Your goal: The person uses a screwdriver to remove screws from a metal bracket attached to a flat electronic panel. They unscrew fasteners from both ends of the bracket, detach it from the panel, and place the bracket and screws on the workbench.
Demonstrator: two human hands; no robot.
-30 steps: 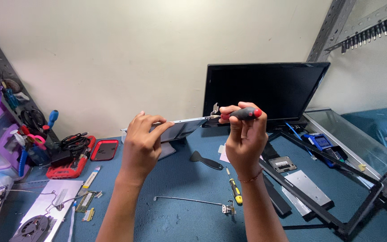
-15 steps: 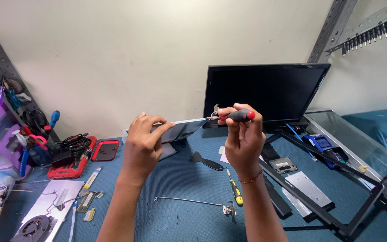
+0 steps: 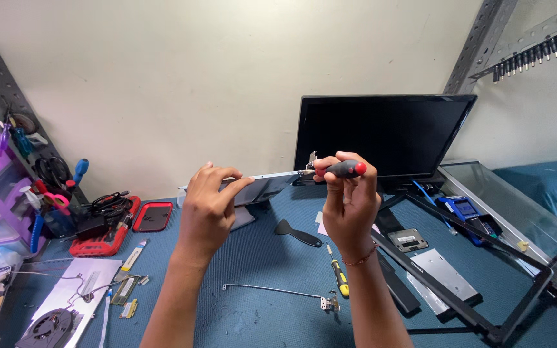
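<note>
Two screwdrivers (image 3: 345, 169) (image 3: 338, 276), one monitor (image 3: 381, 134), one black scraper (image 3: 296, 232), one cooling fan (image 3: 49, 327), two hands (image 3: 206, 212) (image 3: 349, 203).

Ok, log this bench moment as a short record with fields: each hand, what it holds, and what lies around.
left hand: left hand grips the grey flat panel, raised off the table
right hand: right hand holds the red-and-black screwdriver, tip at the panel's right end
surface: blue table
below hands: black pry tool, yellow screwdriver, thin metal hinge rod
behind: dark screen standing against the wall
left side: red case, cooling fan
right side: black bezel frame, silver drive
</note>
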